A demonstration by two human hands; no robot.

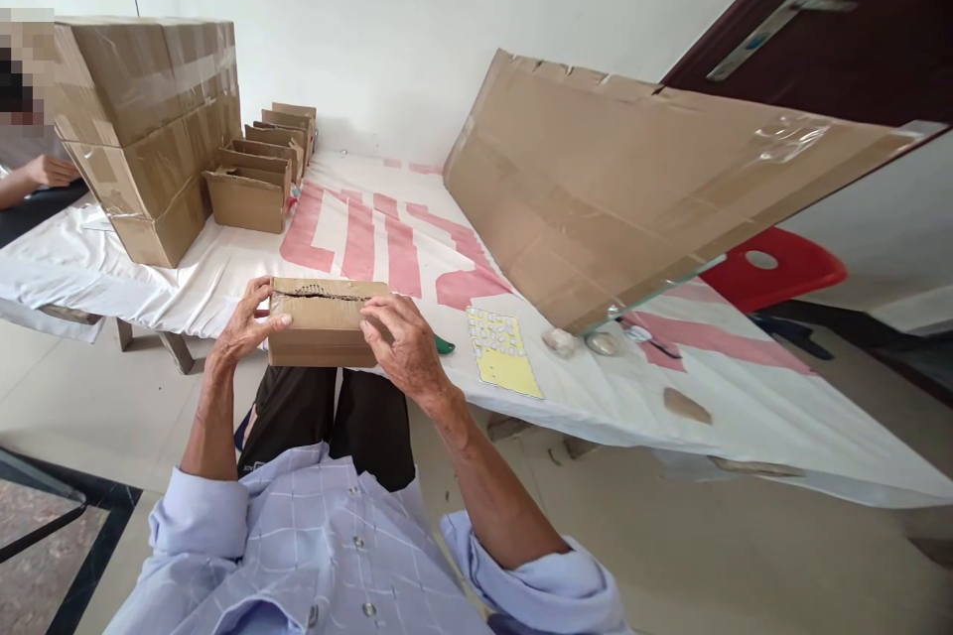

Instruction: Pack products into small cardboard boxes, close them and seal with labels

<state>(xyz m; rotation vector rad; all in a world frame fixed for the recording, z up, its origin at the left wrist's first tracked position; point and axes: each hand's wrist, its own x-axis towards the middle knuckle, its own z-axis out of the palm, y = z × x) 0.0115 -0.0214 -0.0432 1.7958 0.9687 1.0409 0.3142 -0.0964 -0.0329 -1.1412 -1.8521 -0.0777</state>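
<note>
A small brown cardboard box (pixel 322 349) lies at the table's front edge, just above my lap. Along its top runs a ragged, torn-looking slit where the flaps meet. My left hand (pixel 249 322) grips the left end, thumb on top and fingers around the far corner. At the right end, my right hand (pixel 402 342) holds the box with thumb and fingers bent at the top edge. Part of a green object (pixel 445 345) shows beside my right hand; its kind is hidden. Farther right lies a yellow sheet (pixel 510 372) with rows of small whitish pieces.
Large taped cartons (pixel 149 119) are stacked at the left, beside a row of small open boxes (pixel 249 193). A big cardboard panel (pixel 596 159) leans on the right. Two clear round items (pixel 560 342) sit below it. Another person's hand (pixel 52 171) is at far left.
</note>
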